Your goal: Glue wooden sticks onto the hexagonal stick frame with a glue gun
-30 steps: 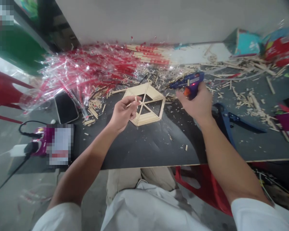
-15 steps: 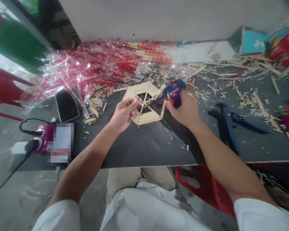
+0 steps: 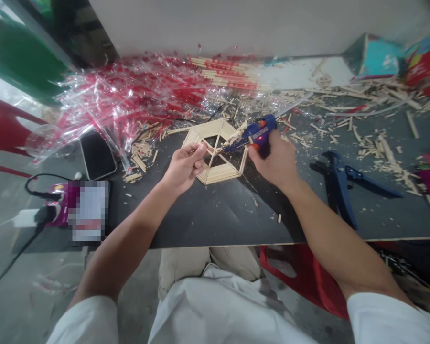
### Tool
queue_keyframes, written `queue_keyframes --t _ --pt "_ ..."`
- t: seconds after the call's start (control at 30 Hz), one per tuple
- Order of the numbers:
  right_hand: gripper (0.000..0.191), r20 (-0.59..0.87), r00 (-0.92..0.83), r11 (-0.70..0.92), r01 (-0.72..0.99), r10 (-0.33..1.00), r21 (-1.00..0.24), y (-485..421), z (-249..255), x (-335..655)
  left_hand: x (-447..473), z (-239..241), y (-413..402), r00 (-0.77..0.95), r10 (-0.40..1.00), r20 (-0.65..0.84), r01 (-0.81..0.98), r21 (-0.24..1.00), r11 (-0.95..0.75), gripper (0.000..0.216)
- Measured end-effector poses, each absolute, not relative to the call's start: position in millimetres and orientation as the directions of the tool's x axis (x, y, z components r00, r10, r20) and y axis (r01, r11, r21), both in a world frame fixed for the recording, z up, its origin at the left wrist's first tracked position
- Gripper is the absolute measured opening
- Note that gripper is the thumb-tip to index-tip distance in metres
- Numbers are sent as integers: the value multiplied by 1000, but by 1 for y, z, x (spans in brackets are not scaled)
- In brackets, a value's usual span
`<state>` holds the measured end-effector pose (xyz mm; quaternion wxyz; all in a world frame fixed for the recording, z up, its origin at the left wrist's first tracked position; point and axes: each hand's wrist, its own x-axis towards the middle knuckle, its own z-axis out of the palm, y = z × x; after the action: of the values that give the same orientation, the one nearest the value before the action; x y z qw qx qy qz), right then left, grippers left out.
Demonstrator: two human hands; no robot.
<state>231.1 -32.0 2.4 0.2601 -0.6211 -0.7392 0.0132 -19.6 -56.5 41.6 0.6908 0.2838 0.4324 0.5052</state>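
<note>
A hexagonal frame of pale wooden sticks (image 3: 220, 178) lies on the dark table, with spokes meeting in its middle. My right hand (image 3: 280, 160) is wrapped around a blue hot glue gun (image 3: 258, 134) with orange parts and a small red light. Its nozzle points left at the hub of the frame, where the tip is hard to make out. At the frame's left side, my left hand (image 3: 187, 167) is closed, thumb and forefinger pinching a thin stick (image 3: 208, 147) that reaches toward the hub.
Red-and-clear plastic wrappers (image 3: 139, 91) heap up behind, beside bundled chopsticks (image 3: 229, 76). Stick offcuts (image 3: 383, 157) litter the table. A blue cutter (image 3: 338, 184) lies at right. Left are a dark phone (image 3: 97, 155), a phone with a blurred screen (image 3: 89, 210) and a purple power strip (image 3: 61, 203).
The view has shifted slightly. Both hands, the glue gun and the stick frame keep nearly the same positions relative to each other.
</note>
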Motion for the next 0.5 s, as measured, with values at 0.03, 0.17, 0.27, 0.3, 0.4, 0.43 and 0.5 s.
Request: queue_keyframes --t 0.03,0.17,0.27,0.3,0.4,0.43,0.5 --pt "24 368 -92 226 913 925 -340 -32 3 231 -20 41 -57 119 945 -305 -458 827 325 15" --pt "23 382 -84 225 913 920 -341 -32 5 231 -20 42 -57 130 944 -303 -471 819 328 19" --pt "24 390 -79 229 906 917 -357 -32 7 232 -20 44 -58 132 939 -316 -471 814 340 22" --pt "24 388 -78 230 903 918 -362 -32 7 233 -19 44 -58 130 939 -318 -471 814 340 22" --pt "28 374 -83 233 896 924 -377 -33 10 233 -18 45 -58 120 939 -323 -460 820 341 20" --pt "30 370 -85 234 894 925 -381 -33 10 233 -18 44 -58 116 938 -325 -451 824 342 19" --pt "31 363 -84 233 891 928 -389 -34 11 233 -18 44 -58 114 939 -325 -435 833 341 17"
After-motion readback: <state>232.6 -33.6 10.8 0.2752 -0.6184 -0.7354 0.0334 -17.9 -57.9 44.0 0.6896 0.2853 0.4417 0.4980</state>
